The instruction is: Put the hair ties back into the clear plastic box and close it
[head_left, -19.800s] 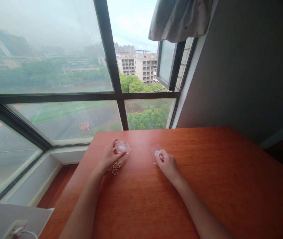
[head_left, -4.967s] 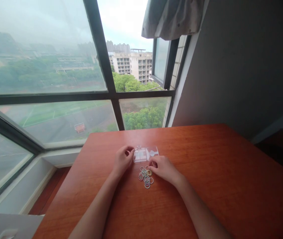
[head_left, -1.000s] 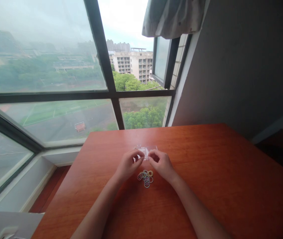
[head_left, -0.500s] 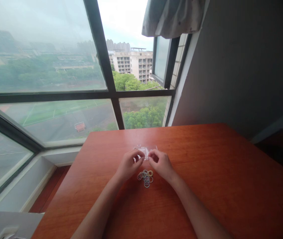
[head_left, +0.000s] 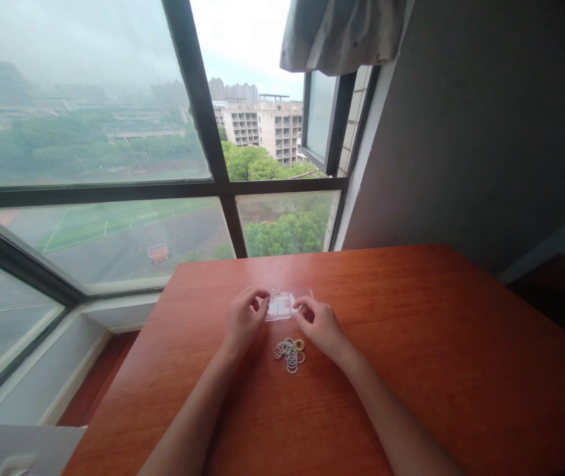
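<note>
A clear plastic box (head_left: 281,305), its transparent lid swung to the right, lies on the table between my hands. My left hand (head_left: 246,317) is by the box's left edge, fingers curled, with a small gap between thumb and forefinger; I see nothing held there. At the right edge, my right hand (head_left: 319,324) has thumb and forefinger drawn together; anything between those tips is too small to make out. Closer to me lies a loose pile of several thin, pale ring-shaped hair ties (head_left: 291,356), partly overlapping, some yellowish and some greyish. Neither hand touches the pile.
The reddish-brown wooden table (head_left: 436,344) spreads under both forearms. Beyond its far edge stand dark-framed windows (head_left: 223,188), with a grey curtain (head_left: 342,36) hanging above. A dark wall (head_left: 476,132) rises at the right.
My hands, earlier fingertip to fingertip in front of the box, have parted. The left has moved left, showing more of the box; the right has barely moved. The ring pile looks unchanged.
</note>
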Motion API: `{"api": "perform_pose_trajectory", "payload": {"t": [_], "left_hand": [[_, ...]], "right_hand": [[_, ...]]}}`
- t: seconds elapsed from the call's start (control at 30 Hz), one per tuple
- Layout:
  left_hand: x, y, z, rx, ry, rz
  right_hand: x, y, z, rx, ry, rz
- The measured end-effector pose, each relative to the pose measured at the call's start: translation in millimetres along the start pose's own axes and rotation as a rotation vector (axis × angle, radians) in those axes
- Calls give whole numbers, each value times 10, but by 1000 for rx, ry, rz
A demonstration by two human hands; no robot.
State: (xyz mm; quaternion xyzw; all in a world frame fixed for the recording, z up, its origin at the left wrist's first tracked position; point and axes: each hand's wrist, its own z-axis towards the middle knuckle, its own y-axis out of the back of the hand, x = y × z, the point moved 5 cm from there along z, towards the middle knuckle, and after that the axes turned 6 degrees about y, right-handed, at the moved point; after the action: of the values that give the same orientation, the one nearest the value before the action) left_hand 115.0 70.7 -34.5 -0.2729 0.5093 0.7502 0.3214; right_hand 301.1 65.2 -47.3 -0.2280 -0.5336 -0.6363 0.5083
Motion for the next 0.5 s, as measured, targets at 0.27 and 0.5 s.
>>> {"api": "perform_pose_trajectory", "payload": {"t": [0.27,0.5], "left_hand": [[176,-37,60,-16,32,37],[196,-6,42,-17,68,9]], "right_hand": [[-49,-17,-2,18,4,-18],[-26,8,-10,169,3,-63]]}}
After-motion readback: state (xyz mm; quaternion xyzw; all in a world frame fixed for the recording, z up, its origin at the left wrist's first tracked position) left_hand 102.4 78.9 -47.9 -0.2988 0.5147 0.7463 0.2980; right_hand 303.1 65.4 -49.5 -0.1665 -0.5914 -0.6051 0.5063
